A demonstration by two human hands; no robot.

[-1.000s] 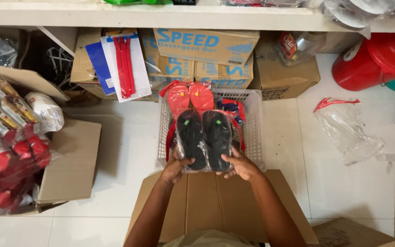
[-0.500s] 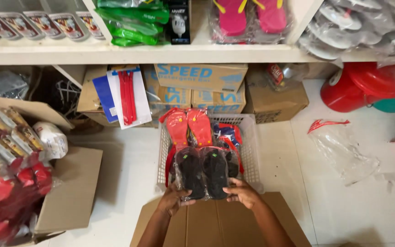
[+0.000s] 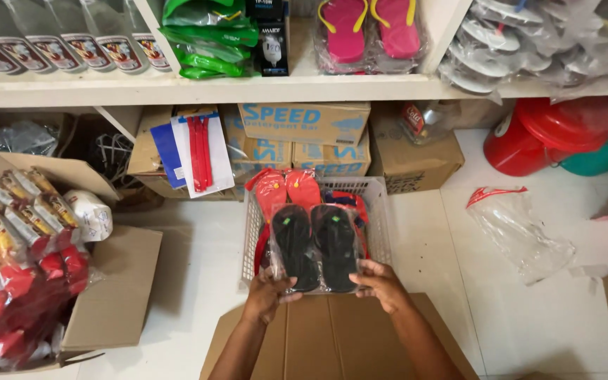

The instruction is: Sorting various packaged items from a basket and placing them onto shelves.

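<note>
- The left hand (image 3: 267, 292) grips the lower left corner of a clear plastic packet of black flip-flops (image 3: 314, 246), fingers closed on its edge.
- The right hand (image 3: 381, 281) clamps the packet's lower right corner in the same way, so the two hands sit apart with the packet stretched between them.
- The packet is held soles-up over the near end of a white wire basket (image 3: 381, 211) that stands on the floor.
- In the basket, behind the black pair, lies a bagged pair of red flip-flops (image 3: 286, 186).
- A flattened cardboard box (image 3: 332, 338) lies under the forearms.
- To the left, an open carton (image 3: 117, 295) holds red snack packets (image 3: 8, 239).
- An empty clear bag (image 3: 518, 232) lies on the tiles to the right.
- The shelf (image 3: 248, 90) above carries pink flip-flops (image 3: 371, 28).
</note>
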